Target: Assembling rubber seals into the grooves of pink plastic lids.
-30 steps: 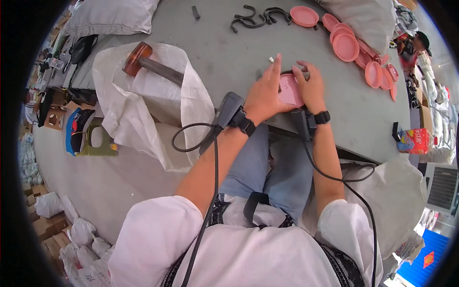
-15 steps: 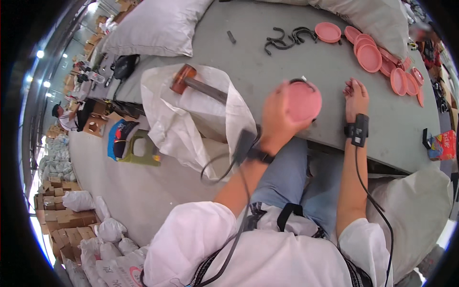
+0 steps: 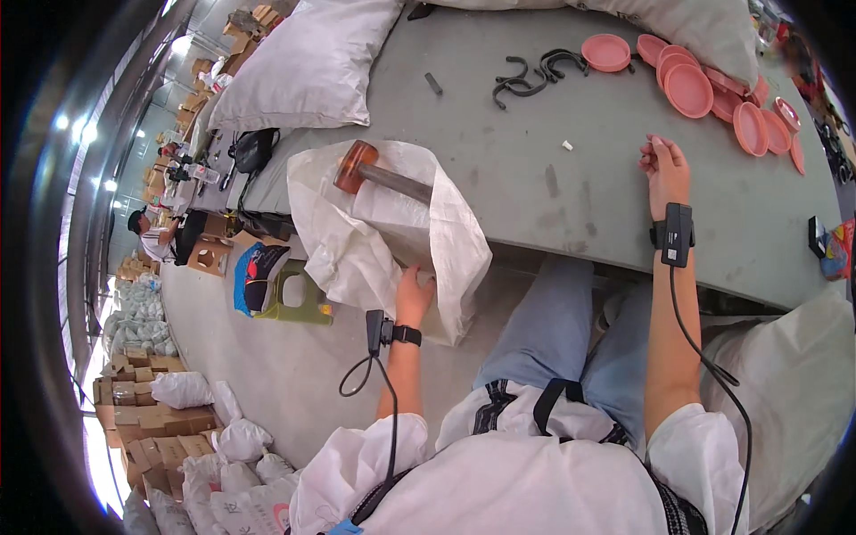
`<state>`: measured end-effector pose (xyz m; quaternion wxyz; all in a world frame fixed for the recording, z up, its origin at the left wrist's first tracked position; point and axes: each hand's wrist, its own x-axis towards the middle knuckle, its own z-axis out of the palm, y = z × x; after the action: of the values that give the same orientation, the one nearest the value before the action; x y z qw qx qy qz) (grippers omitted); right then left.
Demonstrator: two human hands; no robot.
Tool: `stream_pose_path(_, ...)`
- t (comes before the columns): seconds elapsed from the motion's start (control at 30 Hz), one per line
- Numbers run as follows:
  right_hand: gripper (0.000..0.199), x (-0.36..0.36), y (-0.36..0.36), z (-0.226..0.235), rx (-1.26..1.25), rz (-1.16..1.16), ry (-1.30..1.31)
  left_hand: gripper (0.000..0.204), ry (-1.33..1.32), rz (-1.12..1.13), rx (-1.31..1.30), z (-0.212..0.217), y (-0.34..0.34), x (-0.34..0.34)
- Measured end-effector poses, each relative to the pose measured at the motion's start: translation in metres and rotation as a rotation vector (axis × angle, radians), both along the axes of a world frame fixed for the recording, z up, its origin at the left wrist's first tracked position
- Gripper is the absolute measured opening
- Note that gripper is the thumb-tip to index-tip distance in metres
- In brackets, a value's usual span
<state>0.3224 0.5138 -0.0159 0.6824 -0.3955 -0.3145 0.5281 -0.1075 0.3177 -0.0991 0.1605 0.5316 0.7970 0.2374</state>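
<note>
My left hand reaches to the mouth of a white woven sack hanging at the table edge. Its thumb and forefinger are apart, with no dish visible in them; its other fingers are partly hidden. A mallet with an amber head and dark handle lies on the sack. Above the table's right part, my right hand is loosely curled, fingers a little apart, holding nothing I can see. Beyond it lie several round pink dishes, some overlapping, and dark curved hook-like pieces.
The grey table carries a small white bit and a short dark stub. A stuffed white sack lies at the back left, another at my right. A green stool stands on the floor at left.
My left hand has moved left and down from above the table edge to the sack's mouth. The pink dish it held is out of sight. My right hand has barely moved.
</note>
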Motion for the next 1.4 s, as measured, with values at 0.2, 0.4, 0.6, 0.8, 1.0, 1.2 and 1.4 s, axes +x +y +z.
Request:
stream_pose_path(0.2, 0.020, -0.001, 0.001, -0.002, 0.003, -0.021, -0.100, 0.022, 0.127, 0.109, 0.387, 0.073, 0.040, 0.024)
stream_pose_path(0.4, 0.022, -0.011, 0.003, -0.005, 0.173, 0.010, -0.828, 0.024, 0.118, -0.320, 0.718, 0.160, 0.145, 0.132)
stream_pose_path(0.6, 0.022, -0.016, -0.006, 0.006, 0.057, 0.047, -0.809, 0.039, 0.380, -0.310, 0.720, 0.090, 0.308, 0.151)
stream_pose_path(0.8, 0.023, -0.017, -0.013, 0.001, -0.030, 0.042, -0.676, 0.019, 0.309, -0.210, 0.592, 0.047, 0.340, 0.142)
stream_pose_path(1.0, 0.029, -0.016, -0.013, 0.017, -0.028, 0.003, -0.595, 0.017, -0.515, -0.162, 0.677, 0.090, 0.303, 0.188)
stream_pose_path(1.2, 0.036, -0.014, -0.006, 0.016, 0.070, 0.172, -0.021, 0.025, -0.199, -0.575, 0.778, 0.104, 0.218, 0.290)
stream_pose_path(1.4, 0.046, 0.000, 0.000, 0.012, 0.035, -0.078, 0.233, 0.034, 0.030, -0.972, 0.715, 0.116, 0.192, 0.316)
